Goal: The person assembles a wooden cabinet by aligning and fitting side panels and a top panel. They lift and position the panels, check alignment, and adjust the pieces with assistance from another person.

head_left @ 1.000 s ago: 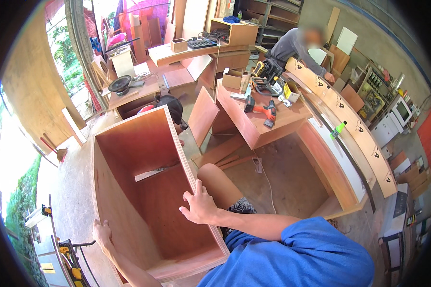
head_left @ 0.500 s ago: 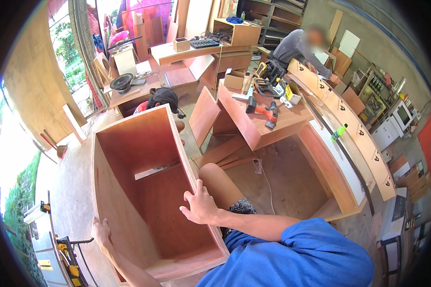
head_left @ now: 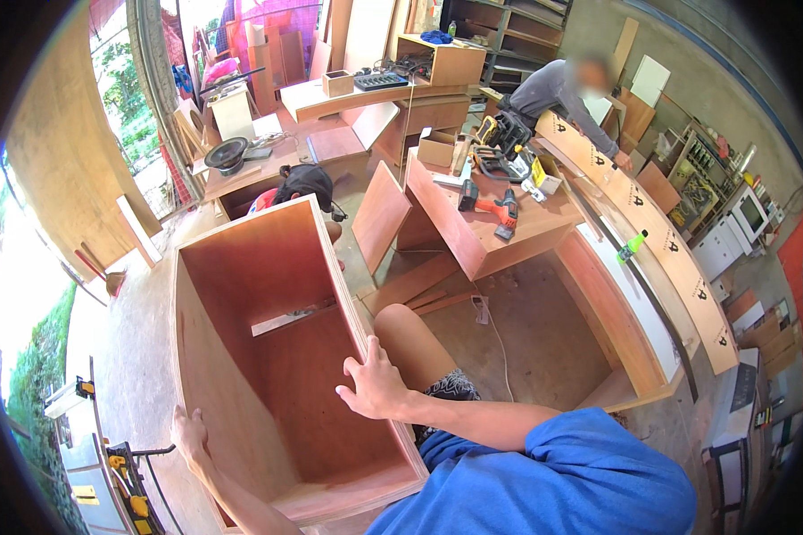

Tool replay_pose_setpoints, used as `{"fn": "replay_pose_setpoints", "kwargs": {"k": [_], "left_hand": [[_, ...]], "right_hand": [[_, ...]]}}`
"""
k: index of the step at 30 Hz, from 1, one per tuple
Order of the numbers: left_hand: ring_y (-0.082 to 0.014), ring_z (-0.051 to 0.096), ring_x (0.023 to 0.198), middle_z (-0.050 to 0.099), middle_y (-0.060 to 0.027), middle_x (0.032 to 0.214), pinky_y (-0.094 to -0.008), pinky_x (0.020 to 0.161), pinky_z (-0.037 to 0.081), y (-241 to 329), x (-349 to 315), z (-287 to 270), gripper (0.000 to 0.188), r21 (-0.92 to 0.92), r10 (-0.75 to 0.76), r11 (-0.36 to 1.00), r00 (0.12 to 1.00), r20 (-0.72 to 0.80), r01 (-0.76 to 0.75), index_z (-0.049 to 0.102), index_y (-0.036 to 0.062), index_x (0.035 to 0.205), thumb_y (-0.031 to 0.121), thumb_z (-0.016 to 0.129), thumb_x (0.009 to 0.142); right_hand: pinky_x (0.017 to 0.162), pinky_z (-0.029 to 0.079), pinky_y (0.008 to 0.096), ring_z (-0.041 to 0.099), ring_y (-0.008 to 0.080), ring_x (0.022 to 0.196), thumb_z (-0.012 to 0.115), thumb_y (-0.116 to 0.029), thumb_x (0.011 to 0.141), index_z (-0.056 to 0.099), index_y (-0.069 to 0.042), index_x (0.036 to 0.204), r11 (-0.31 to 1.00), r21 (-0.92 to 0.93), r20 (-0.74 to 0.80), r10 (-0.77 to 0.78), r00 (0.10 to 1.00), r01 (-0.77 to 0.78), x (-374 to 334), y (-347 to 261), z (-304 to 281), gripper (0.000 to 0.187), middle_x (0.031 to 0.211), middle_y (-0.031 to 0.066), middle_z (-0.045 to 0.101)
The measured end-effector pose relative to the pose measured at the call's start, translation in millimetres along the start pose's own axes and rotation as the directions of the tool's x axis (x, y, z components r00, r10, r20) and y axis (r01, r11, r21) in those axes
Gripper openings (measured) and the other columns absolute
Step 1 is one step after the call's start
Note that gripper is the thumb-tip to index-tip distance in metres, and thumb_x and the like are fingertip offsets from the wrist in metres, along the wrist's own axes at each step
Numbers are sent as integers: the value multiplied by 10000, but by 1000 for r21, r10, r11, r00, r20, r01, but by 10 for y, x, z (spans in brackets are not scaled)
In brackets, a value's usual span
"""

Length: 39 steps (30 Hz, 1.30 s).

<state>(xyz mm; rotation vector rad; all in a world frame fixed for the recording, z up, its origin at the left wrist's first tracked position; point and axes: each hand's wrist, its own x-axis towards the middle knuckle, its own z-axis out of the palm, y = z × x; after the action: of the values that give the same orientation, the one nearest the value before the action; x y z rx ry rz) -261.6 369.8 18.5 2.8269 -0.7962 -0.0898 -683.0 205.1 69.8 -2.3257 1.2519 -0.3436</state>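
Observation:
An open plywood cabinet box with reddish-brown inner faces stands tilted in front of me. A slot in its far inner panel lets light through. My left hand is closed over the rim of its left wall, the fingertips partly hidden. On the right wall's edge rests my right hand, fingers bent over the rim and thumb toward the inside. My bare knee is beside the box's right wall.
Behind the box a second person crouches, mostly hidden. An orange cordless drill and other tools lie on a wooden cabinet. At the back right, a co-worker leans over a long board. A green bottle sits beside it.
The co-worker's hand has shifted slightly down and left along the long board. My hands and the box stay practically in place.

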Motion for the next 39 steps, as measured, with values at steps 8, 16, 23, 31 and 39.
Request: {"fn": "replay_pose_setpoints", "kwargs": {"k": [8, 16, 23, 31, 39], "left_hand": [[-487, 661, 1254, 705, -282, 1338, -525, 1077, 536, -134, 56, 134, 564, -1, 57, 998, 996, -64, -57, 615, -9, 1426, 306, 749, 978], [-488, 676, 1221, 725, -282, 1290, -532, 1057, 543, -168, 100, 175, 541, 32, 68, 997, 995, -68, -66, 631, 6, 1392, 309, 766, 965], [-498, 684, 1189, 732, -286, 1250, -546, 1032, 546, -198, 113, 197, 492, 23, 80, 997, 995, -63, -78, 644, 14, 1324, 311, 777, 956], [-499, 671, 1200, 728, -299, 1242, -553, 1038, 534, -10, -9, -4, 491, 43, 35, 998, 999, -17, -34, 643, 8, 1312, 314, 774, 950], [-469, 667, 1238, 723, -302, 1265, -523, 1065, 524, 342, -307, -423, 473, -97, -46, 994, 998, 52, 51, 674, -22, 1280, 282, 775, 932]], "right_hand": [[1034, 537, 634, 589, 584, 1225, 802, -378, 919, 638, -27, 1198, 1000, 2, 4, -5, 1000, 5, -1, 16, 14, 477, 1466, 399, 373], [1032, 534, 644, 590, 584, 1226, 801, -380, 919, 641, -30, 1201, 1000, -2, 8, -8, 1000, 8, 9, 29, 36, 478, 1469, 403, 371], [1041, 530, 652, 576, 607, 1253, 797, -380, 924, 639, -26, 1199, 1000, 20, 28, 4, 1000, -4, 14, 26, 18, 476, 1501, 421, 344], [964, 590, 616, 556, 589, 1247, 806, -369, 921, 672, -48, 1181, 1000, 19, 14, 22, 1000, -22, 19, 29, 39, 435, 1396, 348, 384], [958, 576, 599, 582, 537, 1174, 829, -372, 901, 692, -83, 1139, 1000, 7, -22, 4, 1000, -4, 18, -29, 30, 399, 1345, 296, 400]]}}
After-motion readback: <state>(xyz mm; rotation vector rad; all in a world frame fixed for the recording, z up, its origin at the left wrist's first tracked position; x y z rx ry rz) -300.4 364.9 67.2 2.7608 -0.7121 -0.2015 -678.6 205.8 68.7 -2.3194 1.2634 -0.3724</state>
